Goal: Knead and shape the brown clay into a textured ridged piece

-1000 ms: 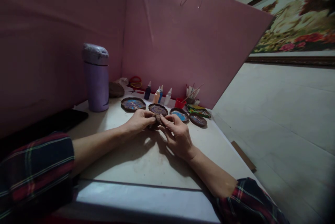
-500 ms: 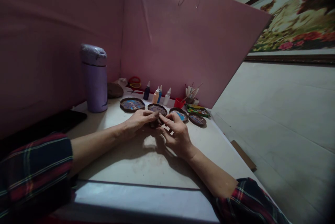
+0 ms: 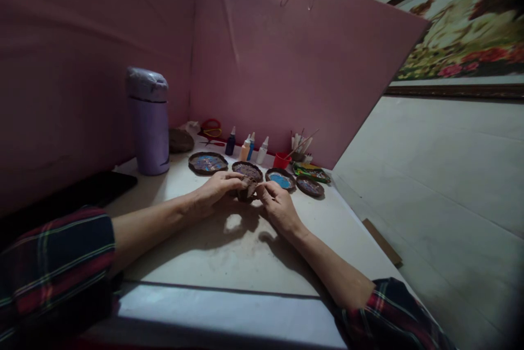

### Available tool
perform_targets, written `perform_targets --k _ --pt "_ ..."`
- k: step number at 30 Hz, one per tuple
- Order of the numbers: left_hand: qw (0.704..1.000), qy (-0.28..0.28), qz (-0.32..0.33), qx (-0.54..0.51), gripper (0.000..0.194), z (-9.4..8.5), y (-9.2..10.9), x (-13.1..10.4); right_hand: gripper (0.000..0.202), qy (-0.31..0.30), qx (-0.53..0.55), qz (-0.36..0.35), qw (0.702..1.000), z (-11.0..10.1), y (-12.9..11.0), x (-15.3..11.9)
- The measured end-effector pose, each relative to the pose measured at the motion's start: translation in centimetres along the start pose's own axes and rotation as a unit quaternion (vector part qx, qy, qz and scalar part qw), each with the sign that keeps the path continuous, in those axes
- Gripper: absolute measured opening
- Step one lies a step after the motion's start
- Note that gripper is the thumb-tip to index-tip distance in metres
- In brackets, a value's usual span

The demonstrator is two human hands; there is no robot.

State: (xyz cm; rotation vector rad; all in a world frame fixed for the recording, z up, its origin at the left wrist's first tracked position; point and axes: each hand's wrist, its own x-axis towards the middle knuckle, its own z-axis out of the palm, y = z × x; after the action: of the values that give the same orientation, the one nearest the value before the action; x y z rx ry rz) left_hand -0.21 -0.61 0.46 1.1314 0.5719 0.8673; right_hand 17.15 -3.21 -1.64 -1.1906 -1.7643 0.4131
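Observation:
My left hand point(image 3: 215, 191) grips a small lump of brown clay point(image 3: 247, 190), thumb on top and fingers underneath, raised over the white table. At the lump's right edge, the fingertips of my right hand point(image 3: 280, 209) are pinched together on the clay; what lies between them is partly hidden. Just behind the lump is a round brown clay dish point(image 3: 247, 168). A dish with blue inside point(image 3: 280, 180) sits beyond my right hand, and a smaller brown dish point(image 3: 310, 187) is to its right. Farther left lies a wider dish with blue and purple patches point(image 3: 208, 163).
A purple bottle point(image 3: 149, 131) stands at the left, near a dark flat object point(image 3: 82, 194) and a larger clay lump point(image 3: 180, 141). Scissors point(image 3: 212, 129), several paint bottles point(image 3: 262, 152) and a red cup point(image 3: 281, 161) line the back, before a pink panel point(image 3: 295, 66).
My right hand has drawn slightly right and down from the clay, its fingers closing into a pinch. More of the lump and the blue dish now shows. My left hand keeps its hold.

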Motion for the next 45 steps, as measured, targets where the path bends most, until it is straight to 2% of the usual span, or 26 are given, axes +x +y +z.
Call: perform_targets --k 7,13,17,19,25,29,36,45 --pt "1.0 -0.006 -0.02 0.004 0.026 0.0 0.0 0.1 0.027 -0.017 -0.024 0.003 1.0 0.1 -0.2 0.1" --pt "0.999 -0.042 -0.023 -0.014 0.021 0.0 -0.4 0.1 0.023 0.003 -0.022 0.023 0.999 0.1 -0.6 0.0" --pt "0.995 -0.1 -0.008 -0.017 0.019 -0.3 -0.7 0.3 0.023 0.012 -0.035 0.023 0.999 0.1 -1.0 -0.1" --pt "0.994 -0.111 -0.002 -0.015 0.021 -0.5 -0.9 0.3 0.023 0.011 -0.029 0.024 0.999 0.1 -0.9 -0.1" --pt "0.998 -0.069 -0.001 0.011 0.036 -1.0 -1.1 0.7 0.03 -0.022 0.027 0.008 0.999 0.1 -0.4 0.1" --pt "0.996 -0.052 0.024 0.062 0.044 -1.1 -0.9 0.9 0.028 -0.013 0.033 -0.02 0.999 0.1 -0.3 0.1" --pt "0.987 -0.067 0.091 0.114 0.038 -1.1 -1.0 1.2 0.028 0.01 0.021 -0.019 1.0 0.1 -0.7 0.1" --pt "0.986 -0.044 0.117 0.111 0.035 -0.3 -0.5 0.6 0.019 0.023 0.041 -0.022 0.999 0.0 -1.5 -0.1"
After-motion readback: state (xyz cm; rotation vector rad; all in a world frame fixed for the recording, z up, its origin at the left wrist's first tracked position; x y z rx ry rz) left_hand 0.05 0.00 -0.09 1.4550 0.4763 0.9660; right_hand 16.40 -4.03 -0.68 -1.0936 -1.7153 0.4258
